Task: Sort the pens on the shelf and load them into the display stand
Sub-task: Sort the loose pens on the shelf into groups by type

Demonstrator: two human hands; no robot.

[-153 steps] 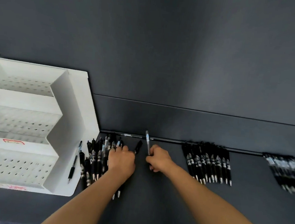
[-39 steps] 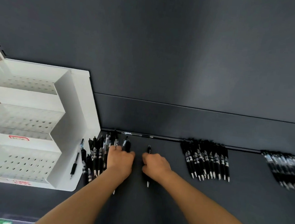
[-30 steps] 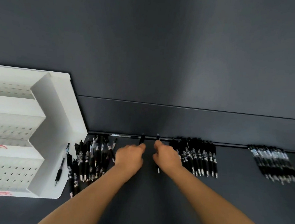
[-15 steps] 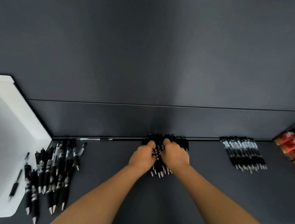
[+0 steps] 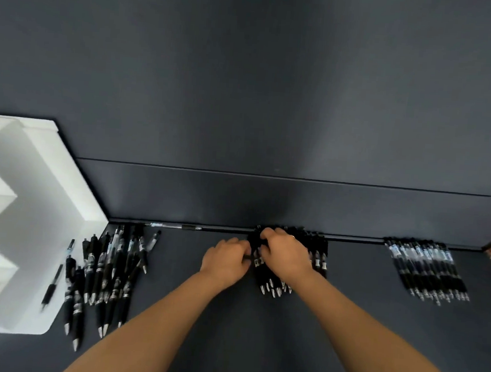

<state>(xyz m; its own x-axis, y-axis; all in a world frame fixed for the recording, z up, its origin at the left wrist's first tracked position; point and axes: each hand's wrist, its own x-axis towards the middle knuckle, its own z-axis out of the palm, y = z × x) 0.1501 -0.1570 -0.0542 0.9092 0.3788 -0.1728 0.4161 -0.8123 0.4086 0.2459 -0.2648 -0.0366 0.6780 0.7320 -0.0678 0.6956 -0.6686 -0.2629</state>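
Everywhere, dark grey — the shelf [image 5: 255, 348] meets a matching wall [image 5: 246, 83].

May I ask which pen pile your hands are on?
The middle pile, touched by left hand and right hand; the left pile and right row lie untouched.

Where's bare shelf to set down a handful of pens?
Bare shelf lies between the middle pen pile and the right pen row, and between the loose left pile and the left hand. Crowded beside the display stand.
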